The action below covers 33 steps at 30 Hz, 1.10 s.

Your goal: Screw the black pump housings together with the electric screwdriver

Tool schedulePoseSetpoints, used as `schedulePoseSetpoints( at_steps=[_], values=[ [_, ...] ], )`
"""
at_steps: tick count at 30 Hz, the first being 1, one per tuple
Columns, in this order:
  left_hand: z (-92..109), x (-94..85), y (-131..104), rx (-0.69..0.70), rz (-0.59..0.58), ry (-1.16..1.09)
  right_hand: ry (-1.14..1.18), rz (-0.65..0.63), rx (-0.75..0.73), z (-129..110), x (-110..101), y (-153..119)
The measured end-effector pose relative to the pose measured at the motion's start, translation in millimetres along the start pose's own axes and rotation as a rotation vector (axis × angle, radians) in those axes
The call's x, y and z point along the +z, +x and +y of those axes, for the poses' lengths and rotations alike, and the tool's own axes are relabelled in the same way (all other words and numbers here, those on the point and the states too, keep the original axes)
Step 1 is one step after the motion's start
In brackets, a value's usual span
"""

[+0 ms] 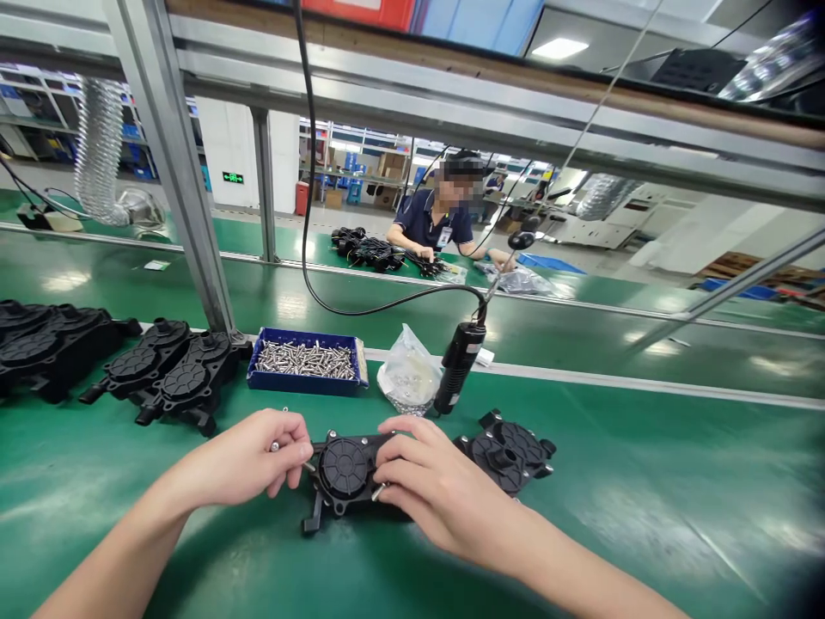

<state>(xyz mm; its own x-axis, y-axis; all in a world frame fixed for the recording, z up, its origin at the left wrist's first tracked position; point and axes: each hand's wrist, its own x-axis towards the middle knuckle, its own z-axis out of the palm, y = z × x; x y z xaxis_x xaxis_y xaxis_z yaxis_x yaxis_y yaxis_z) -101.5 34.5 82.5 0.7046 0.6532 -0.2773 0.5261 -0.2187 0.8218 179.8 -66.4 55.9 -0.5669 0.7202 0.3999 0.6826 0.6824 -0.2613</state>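
On the green bench (pixel 612 464), I see the black housing (pixel 344 468) lying beneath the person's right hand (pixel 422 481), which pinches one screw (pixel 379 492), while the left hand (pixel 277 460) holds loose screws (pixel 275 446) beside its left edge. Fasteners (pixel 332 434) already stand along its far edge; the near lug (pixel 339 508) looks bare, so the work seems to me only partly done.

Here's the black plastic housing (pixel 348 474) lying on the green tabletop (pixel 245 567), its round ribbed disc (pixel 345 462) facing up, a short leg (pixel 312 520) jutting toward the near side, its right part covered by the right hand (pixel 429 481). Silvery rim screws (pixel 332 435) sit along the far edge. A loose screw (pixel 380 492) slants out of the right hand beside the disc; more screws (pixel 275 446) poke from the left hand (pixel 280 468), just left of the housing.
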Motion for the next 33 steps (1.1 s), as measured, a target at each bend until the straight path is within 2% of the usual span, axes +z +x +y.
schedulePoseSetpoints(
  at_steps=[4,10,14,16,19,21,23,26,33],
  values=[
    [2.5,0.1,-0.3,-0.018,0.009,0.025,-0.100,0.017,-0.046,-1.2,3.6,-0.3],
    [-1.6,14.1,10.1,-0.046,0.040,-0.028,-0.129,-0.031,-0.056,-5.5,-1.3,-1.1],
    [-5.9,16.9,15.7,-0.076,0.101,-0.066,-0.037,0.103,-0.049,-7.9,-11.2,5.4],
    [-3.7,13.9,15.3,-0.034,0.116,-0.133,0.008,0.189,-0.066,-10.3,-12.1,12.1],
    [4.8,11.6,13.1,0.028,0.112,-0.507,0.050,0.310,-0.099,-15.2,-8.9,25.1],
    [10.6,15.0,12.8,0.003,0.127,-0.851,0.059,0.367,-0.121,-18.3,-6.2,34.1],
    [14.1,22.0,14.1,-0.043,0.181,-1.090,0.045,0.391,-0.135,-20.4,-4.4,41.8],
    [16.2,33.8,16.5,-0.069,0.243,-1.217,-0.020,0.347,-0.133,-21.3,-1.6,49.6],
    [24.3,45.2,11.4,-0.142,0.245,-1.265,-0.209,0.117,-0.132,-22.7,11.7,59.8]
  ],
)
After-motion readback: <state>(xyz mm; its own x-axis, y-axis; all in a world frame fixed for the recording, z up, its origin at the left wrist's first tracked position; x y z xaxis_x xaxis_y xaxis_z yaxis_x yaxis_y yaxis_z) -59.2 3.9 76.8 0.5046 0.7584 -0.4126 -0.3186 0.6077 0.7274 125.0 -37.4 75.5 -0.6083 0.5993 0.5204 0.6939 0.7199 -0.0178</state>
